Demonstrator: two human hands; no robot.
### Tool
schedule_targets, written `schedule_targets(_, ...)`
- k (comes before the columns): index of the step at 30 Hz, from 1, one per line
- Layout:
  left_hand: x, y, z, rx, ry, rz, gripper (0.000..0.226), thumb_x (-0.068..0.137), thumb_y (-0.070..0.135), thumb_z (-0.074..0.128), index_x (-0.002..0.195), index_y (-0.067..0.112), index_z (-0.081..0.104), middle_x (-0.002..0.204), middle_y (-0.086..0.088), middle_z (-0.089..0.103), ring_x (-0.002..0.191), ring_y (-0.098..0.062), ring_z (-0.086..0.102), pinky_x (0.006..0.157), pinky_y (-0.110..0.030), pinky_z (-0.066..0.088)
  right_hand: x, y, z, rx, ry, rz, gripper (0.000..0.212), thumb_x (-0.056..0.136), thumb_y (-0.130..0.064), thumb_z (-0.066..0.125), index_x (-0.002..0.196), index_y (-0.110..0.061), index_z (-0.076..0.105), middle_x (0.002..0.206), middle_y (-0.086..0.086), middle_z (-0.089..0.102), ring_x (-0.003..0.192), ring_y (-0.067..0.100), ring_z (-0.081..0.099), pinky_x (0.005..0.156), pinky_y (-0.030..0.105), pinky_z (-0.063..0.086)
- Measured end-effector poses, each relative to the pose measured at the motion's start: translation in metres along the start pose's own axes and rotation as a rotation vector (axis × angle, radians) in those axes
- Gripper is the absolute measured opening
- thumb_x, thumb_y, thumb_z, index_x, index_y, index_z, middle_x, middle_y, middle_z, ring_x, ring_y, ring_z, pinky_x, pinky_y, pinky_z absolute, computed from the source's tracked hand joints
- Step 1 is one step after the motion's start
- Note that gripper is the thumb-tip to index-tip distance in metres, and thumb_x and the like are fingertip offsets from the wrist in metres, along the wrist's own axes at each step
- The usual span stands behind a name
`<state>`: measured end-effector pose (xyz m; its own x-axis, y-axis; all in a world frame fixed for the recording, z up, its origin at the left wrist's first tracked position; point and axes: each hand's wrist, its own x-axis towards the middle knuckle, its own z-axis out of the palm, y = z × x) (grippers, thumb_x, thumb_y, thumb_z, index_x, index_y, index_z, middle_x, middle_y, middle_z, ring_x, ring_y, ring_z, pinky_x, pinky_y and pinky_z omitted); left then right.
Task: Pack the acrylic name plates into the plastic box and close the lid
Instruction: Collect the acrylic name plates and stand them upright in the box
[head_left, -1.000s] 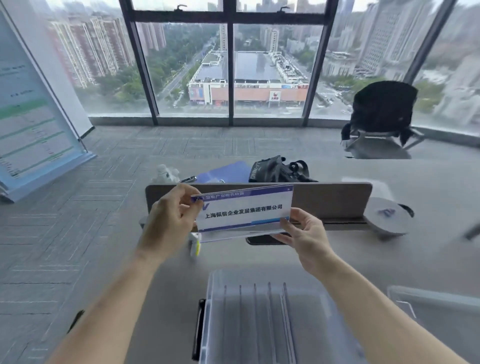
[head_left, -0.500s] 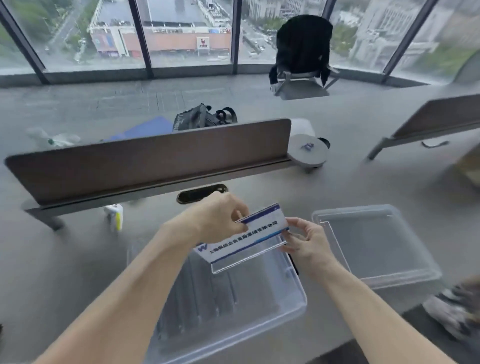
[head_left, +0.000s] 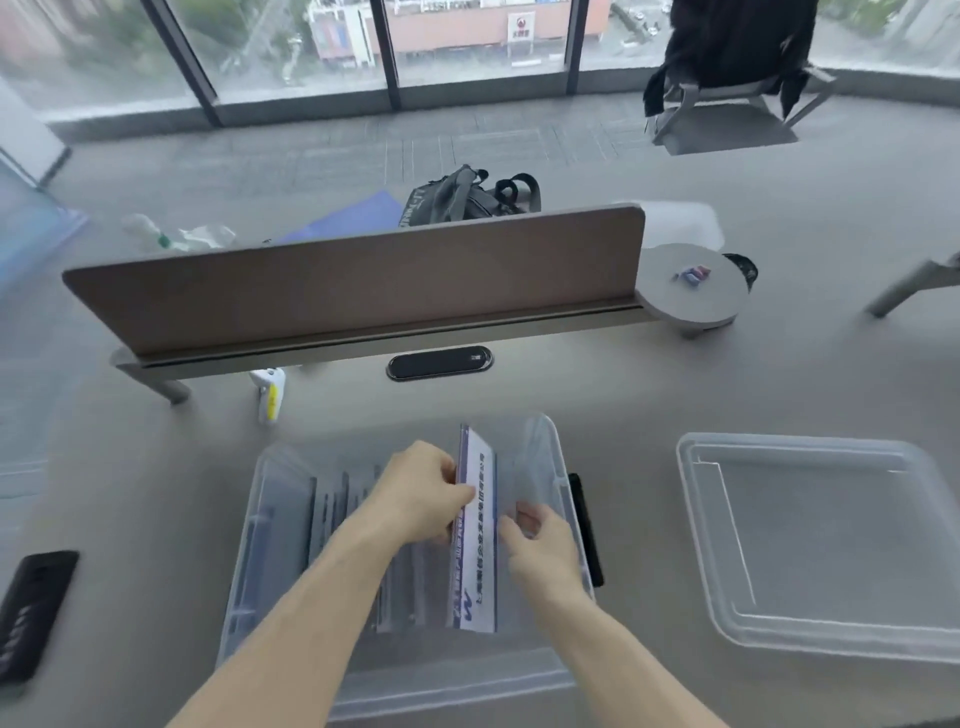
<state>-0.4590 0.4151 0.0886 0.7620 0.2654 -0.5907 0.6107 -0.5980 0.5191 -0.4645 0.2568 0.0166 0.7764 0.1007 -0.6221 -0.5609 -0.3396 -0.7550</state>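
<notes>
Black and flat, a phone (head_left: 32, 613) lies at the table's left edge. Next we see our clear plastic box (head_left: 291, 519), with other plates standing on edge inside. Our left hand (head_left: 415, 493) pinches the acrylic name plate (head_left: 475, 540) over the box's right part, plate turned on edge. Our right hand (head_left: 540, 545) touches its clear side, fingers loosely curled. Further right, well apart, lies the lid (head_left: 831, 545).

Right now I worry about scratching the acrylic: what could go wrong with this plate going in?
The name plate, held by the left hand and right hand, is entering the plastic box beside plates already standing there; it may scrape them. It could also tip over when released.
</notes>
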Motion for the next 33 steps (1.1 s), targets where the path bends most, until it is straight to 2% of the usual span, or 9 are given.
schedule_targets(4, 0.014, 0.000, 0.033, -0.063, 0.056, -0.118, 0.027, 0.096, 0.015, 0.063, 0.074, 0.009, 0.049, 0.065, -0.010, 0.065, 0.057, -0.020, 0.077, 0.045, -0.023, 0.053, 0.022, 0.015, 0.011, -0.117, -0.066, 0.102, 0.055, 0.101, -0.023, 0.049, 0.153, -0.010, 0.036, 0.151, 0.006, 0.050, 0.119, 0.022, 0.059, 0.093, 0.034, 0.051)
schedule_targets(7, 0.034, -0.009, 0.056, 0.035, 0.084, -0.136, 0.033, 0.094, 0.013, 0.063, 0.066, 0.011, 0.045, 0.060, -0.007, 0.055, 0.073, -0.034, 0.077, 0.055, -0.040, 0.060, 0.038, 0.028, 0.028, -0.114, -0.121, 0.206, 0.063, 0.103, -0.026, 0.042, 0.158, -0.006, 0.019, 0.152, 0.016, 0.045, 0.128, 0.033, 0.055, 0.098, 0.040, 0.050)
schedule_targets(9, 0.045, -0.016, 0.068, 0.110, 0.098, -0.138, 0.040, 0.093, 0.015, 0.065, 0.060, 0.014, 0.042, 0.055, -0.004, 0.049, 0.067, -0.034, 0.073, 0.059, -0.044, 0.062, 0.048, 0.037, 0.034, -0.094, -0.140, 0.251, 0.064, 0.103, -0.026, 0.042, 0.159, -0.007, 0.017, 0.155, 0.017, 0.040, 0.132, 0.034, 0.051, 0.102, 0.042, 0.049)
schedule_targets(12, 0.061, -0.025, 0.083, 0.147, 0.138, -0.151, 0.040, 0.097, 0.021, 0.064, 0.064, 0.015, 0.042, 0.060, -0.002, 0.049, 0.054, -0.020, 0.056, 0.046, -0.028, 0.043, 0.063, 0.044, 0.035, -0.099, -0.149, 0.269, 0.055, 0.103, -0.020, 0.043, 0.154, -0.005, 0.031, 0.152, 0.017, 0.045, 0.134, 0.034, 0.050, 0.098, 0.036, 0.048)
schedule_targets(14, 0.068, -0.028, 0.090, 0.152, 0.163, -0.138, 0.032, 0.098, 0.023, 0.063, 0.071, 0.012, 0.049, 0.065, -0.002, 0.052, 0.058, -0.019, 0.054, 0.046, -0.026, 0.036, 0.074, 0.047, 0.035, -0.085, -0.134, 0.293, 0.050, 0.103, -0.015, 0.042, 0.151, -0.002, 0.036, 0.150, 0.017, 0.047, 0.134, 0.033, 0.051, 0.093, 0.038, 0.048)
schedule_targets(18, 0.073, -0.029, 0.104, 0.145, 0.180, -0.119, 0.022, 0.097, 0.026, 0.062, 0.090, 0.005, 0.066, 0.079, -0.008, 0.064, 0.074, -0.025, 0.067, 0.059, -0.027, 0.046, 0.087, 0.058, 0.042, -0.002, -0.108, 0.333, 0.071, 0.099, -0.036, 0.050, 0.160, -0.019, 0.018, 0.166, 0.001, 0.024, 0.147, 0.028, 0.036, 0.108, 0.040, 0.041)
schedule_targets(21, 0.070, -0.032, 0.108, 0.144, 0.192, -0.115, 0.021, 0.098, 0.027, 0.063, 0.091, 0.007, 0.067, 0.082, -0.006, 0.067, 0.079, -0.025, 0.071, 0.063, -0.029, 0.051, 0.086, 0.063, 0.046, 0.032, -0.089, 0.330, 0.063, 0.098, -0.041, 0.051, 0.155, -0.020, 0.033, 0.159, -0.008, 0.027, 0.133, 0.021, 0.047, 0.104, 0.037, 0.044)
schedule_targets(25, 0.068, -0.037, 0.103, 0.139, 0.202, -0.104, 0.025, 0.098, 0.031, 0.065, 0.100, 0.007, 0.066, 0.095, -0.008, 0.071, 0.087, -0.025, 0.072, 0.073, -0.030, 0.057, 0.085, 0.066, 0.051, 0.002, -0.148, 0.298, 0.060, 0.098, -0.040, 0.047, 0.154, -0.021, 0.040, 0.162, -0.007, 0.022, 0.143, 0.026, 0.040, 0.116, 0.045, 0.038)
schedule_targets(33, 0.066, -0.037, 0.106, 0.147, 0.227, -0.079, 0.027, 0.097, 0.033, 0.066, 0.083, 0.011, 0.062, 0.079, -0.007, 0.068, 0.078, -0.025, 0.073, 0.061, -0.027, 0.050, 0.086, 0.067, 0.052, -0.014, -0.147, 0.279, 0.067, 0.092, -0.049, 0.046, 0.152, -0.022, 0.042, 0.162, -0.006, 0.026, 0.143, 0.025, 0.041, 0.116, 0.049, 0.039)
